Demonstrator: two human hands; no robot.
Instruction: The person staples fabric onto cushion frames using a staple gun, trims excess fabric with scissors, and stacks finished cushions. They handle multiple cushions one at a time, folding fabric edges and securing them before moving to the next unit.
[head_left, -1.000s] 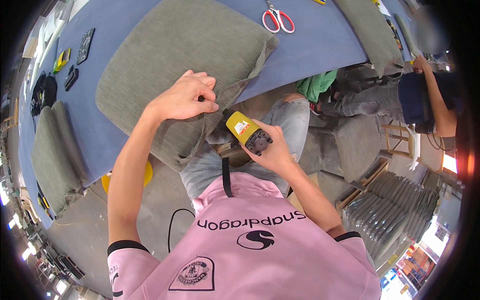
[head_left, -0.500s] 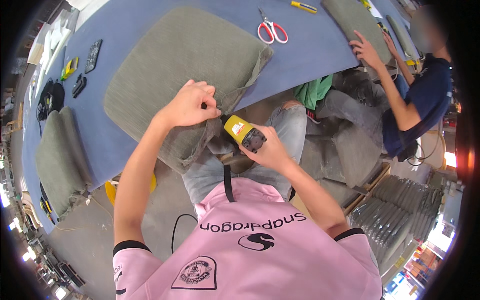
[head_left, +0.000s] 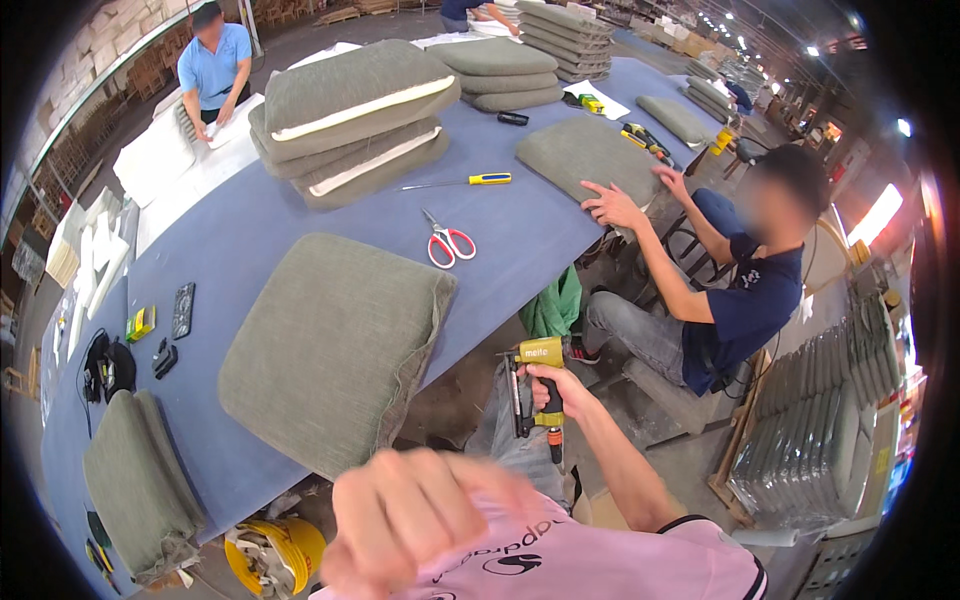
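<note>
In my right hand (head_left: 562,390) is a yellow-green pneumatic staple gun (head_left: 541,352), gripped by its black handle and held upright beyond the front edge of the table. My left hand (head_left: 405,515) is raised close to the camera, off the cushion and over my lap. It is smeared by motion, its knuckles are up and its fingertips are hidden. A grey-green fabric seat cushion (head_left: 325,350) lies on the blue table (head_left: 500,310) in front of me, with loose frayed fabric along its right edge. Neither hand touches it.
Red-handled scissors (head_left: 452,248) and a yellow-handled screwdriver (head_left: 490,179) lie beyond the cushion. Stacked cushions (head_left: 350,110) stand farther back. At right a seated co-worker (head_left: 760,270) handles another cushion (head_left: 585,155). A yellow bucket (head_left: 300,550) sits below the table's edge.
My left hand has come off the cushion edge toward me. My right hand has drawn the staple gun away to the right and turned it upright. The view has tilted up.
</note>
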